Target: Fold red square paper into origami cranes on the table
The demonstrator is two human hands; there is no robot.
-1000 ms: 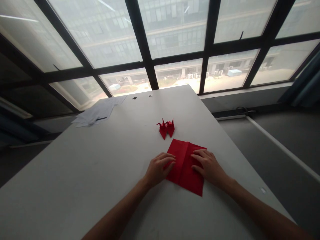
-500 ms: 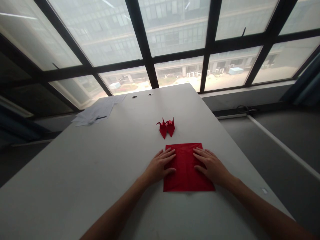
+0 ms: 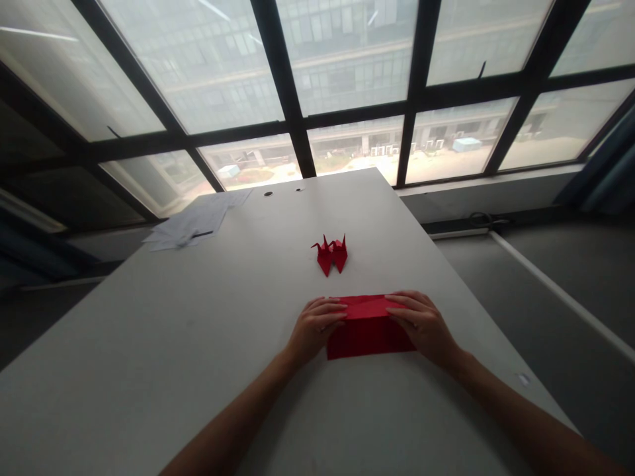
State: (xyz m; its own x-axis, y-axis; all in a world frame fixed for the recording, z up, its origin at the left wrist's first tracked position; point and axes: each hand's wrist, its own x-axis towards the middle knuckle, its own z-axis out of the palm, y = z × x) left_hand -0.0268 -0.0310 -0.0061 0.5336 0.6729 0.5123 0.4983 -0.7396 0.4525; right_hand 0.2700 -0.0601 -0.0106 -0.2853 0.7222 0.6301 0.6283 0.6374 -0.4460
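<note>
A red sheet of paper (image 3: 368, 327) lies on the white table (image 3: 198, 344) in front of me, folded over into a wide rectangle. My left hand (image 3: 312, 328) grips its left end, fingers curled over the top edge. My right hand (image 3: 423, 324) grips the right end the same way. Farther back on the table stands a finished red paper crane (image 3: 331, 253), apart from both hands.
Loose white sheets (image 3: 193, 221) lie at the table's far left corner. Two small holes (image 3: 282, 192) mark the far edge. Beyond it rises a large window with dark frames (image 3: 292, 119). The table's right edge drops to a grey floor (image 3: 555, 277).
The red sheet lay flat and square under both open hands; now it is folded in half into a rectangle, and both hands have curled onto its ends.
</note>
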